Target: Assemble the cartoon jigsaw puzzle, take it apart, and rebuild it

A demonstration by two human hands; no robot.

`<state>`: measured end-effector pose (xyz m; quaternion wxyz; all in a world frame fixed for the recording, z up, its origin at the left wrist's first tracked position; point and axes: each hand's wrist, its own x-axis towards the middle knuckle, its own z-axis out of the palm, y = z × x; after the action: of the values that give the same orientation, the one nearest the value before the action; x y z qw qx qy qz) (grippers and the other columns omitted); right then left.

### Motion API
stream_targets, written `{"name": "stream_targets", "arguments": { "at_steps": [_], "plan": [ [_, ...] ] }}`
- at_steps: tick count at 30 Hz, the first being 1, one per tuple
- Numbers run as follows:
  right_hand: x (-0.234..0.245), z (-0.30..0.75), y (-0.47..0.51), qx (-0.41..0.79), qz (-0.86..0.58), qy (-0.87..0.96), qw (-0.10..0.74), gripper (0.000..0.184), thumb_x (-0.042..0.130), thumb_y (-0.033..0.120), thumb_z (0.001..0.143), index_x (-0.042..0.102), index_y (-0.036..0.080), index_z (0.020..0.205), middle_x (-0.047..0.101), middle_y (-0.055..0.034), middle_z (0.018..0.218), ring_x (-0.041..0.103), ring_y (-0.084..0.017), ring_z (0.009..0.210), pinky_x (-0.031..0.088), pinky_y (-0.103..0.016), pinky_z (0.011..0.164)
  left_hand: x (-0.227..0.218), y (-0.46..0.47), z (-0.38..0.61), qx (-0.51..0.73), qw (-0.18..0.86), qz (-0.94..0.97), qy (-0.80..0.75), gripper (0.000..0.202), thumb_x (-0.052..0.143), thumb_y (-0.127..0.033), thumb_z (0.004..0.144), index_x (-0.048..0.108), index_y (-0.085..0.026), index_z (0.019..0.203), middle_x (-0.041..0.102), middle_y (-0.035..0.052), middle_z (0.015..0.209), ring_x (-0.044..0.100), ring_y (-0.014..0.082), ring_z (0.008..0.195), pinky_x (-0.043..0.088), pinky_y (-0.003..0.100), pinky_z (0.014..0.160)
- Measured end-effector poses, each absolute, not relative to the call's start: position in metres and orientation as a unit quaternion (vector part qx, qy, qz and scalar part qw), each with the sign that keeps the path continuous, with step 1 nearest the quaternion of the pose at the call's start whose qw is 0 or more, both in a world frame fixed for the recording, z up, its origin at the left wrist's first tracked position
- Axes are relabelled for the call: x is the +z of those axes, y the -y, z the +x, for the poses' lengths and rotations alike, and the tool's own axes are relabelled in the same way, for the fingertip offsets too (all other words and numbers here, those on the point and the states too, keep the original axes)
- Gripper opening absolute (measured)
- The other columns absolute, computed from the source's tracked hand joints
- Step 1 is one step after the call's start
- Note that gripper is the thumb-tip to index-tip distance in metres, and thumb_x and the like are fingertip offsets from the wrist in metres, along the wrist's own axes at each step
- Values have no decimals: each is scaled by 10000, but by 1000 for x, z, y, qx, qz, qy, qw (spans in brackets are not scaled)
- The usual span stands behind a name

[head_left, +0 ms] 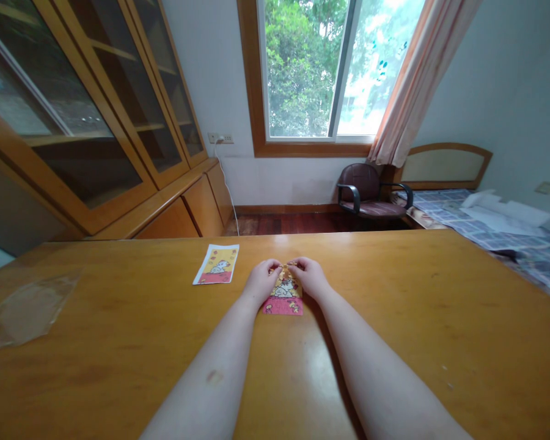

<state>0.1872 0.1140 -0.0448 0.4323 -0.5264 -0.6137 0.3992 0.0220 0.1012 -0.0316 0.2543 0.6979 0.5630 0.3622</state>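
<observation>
Left hand [261, 282] and right hand [310, 276]: fingertips pinch, evenly from both sides, the peak of a folded yellow-and-pink printed paper [283, 296], flat at mid-table on the wooden table [394, 324]. Beyond, leftward: matching flat printed card [216, 264]. Near left edge: clear plastic sheet [30, 311].

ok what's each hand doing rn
Left hand: closed, pinching the top of the yellow and pink printed card
Right hand: closed, pinching the same card

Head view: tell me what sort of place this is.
Probably a bedroom or home study: a bed sits at right, a glass-fronted cabinet runs along the left wall, and an office chair stands beneath the window.
</observation>
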Motion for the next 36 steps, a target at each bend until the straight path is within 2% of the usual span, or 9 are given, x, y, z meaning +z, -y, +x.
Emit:
{"name": "stream_targets", "arguments": {
  "at_steps": [7,12,15,17,21,26,31,36],
  "plan": [
    [-55,187,-121,429,-509,579,472,217,626,281,677,694,164,847,713,-56,828,639,-189,784,495,-331,765,-34,-102,21,355,244,699,-571,189,530,-284,816,675,-173,866,694,62,882,631,195,822,494,322,783],
    [-54,185,-119,443,-491,570,487,191,639,271,659,634,173,822,669,-13,741,596,-146,676,481,-279,663,-32,-100,23,372,273,708,-535,240,572,-315,805,674,-165,962,682,86,980,638,198,874,509,327,816],
    [-51,184,-116,444,-482,593,468,155,653,288,658,607,173,752,626,13,656,550,-127,610,446,-252,592,-31,-99,24,380,283,711,-520,208,576,-312,800,677,-171,915,683,66,916,635,189,837,516,320,793],
    [-50,185,-114,439,-476,607,462,150,664,284,653,604,170,730,620,16,653,543,-123,611,439,-249,598,-29,-98,24,380,273,716,-518,176,578,-302,794,680,-177,867,680,51,871,628,185,815,511,316,782],
    [-49,185,-114,430,-473,614,464,175,680,248,635,618,166,776,637,12,726,540,-113,642,432,-247,635,-27,-98,23,377,258,723,-519,145,568,-278,796,674,-183,822,666,37,834,615,179,801,493,306,766],
    [-49,185,-114,405,-504,621,442,217,694,247,629,633,166,821,579,43,654,451,-93,560,366,-229,552,-30,-100,23,374,251,730,-515,127,537,-248,817,648,-186,819,639,25,814,597,170,792,467,294,740],
    [-48,185,-113,415,-502,620,437,198,691,258,638,627,163,800,588,32,649,487,-103,577,381,-228,565,-33,-101,24,384,263,727,-504,110,538,-246,818,630,-186,814,626,23,823,589,165,788,465,283,724],
    [-45,186,-112,375,-514,643,427,148,667,243,660,630,171,784,581,34,648,476,-100,569,365,-222,551,-35,-102,25,394,270,722,-501,100,536,-246,809,612,-180,811,621,26,806,587,164,775,469,282,721]
  ]
}}
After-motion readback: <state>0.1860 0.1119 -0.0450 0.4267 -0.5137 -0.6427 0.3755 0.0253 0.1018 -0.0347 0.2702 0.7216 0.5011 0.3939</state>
